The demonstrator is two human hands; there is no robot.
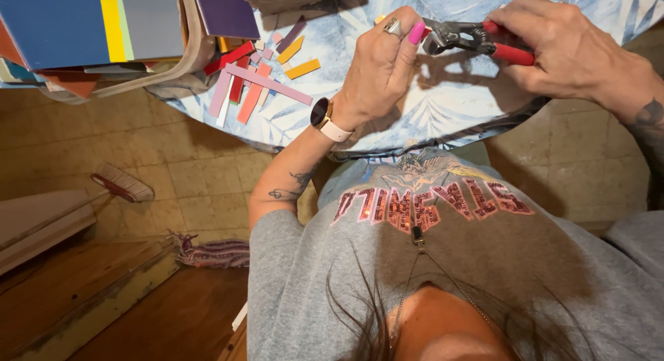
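Two hands work red-handled nippers over a small piece at a cloth-covered table.

The right hand is closed around the nippers, whose metal head meets the left hand; its fingers are pressed together, pinching a small piece mostly hidden behind them. Coloured strips lie well apart on the leaf-patterned tablecloth, beside stacked boards.

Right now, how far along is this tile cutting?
Already done: a scatter of cut strips in pink, red, yellow and purple lies on the leaf-patterned tablecloth. In hand: the right hand grips red-handled nippers whose tip meets a small piece pinched by the left hand; the piece itself is mostly hidden. Left: a stack of uncut coloured sheets sits in a tray at the table's edge.
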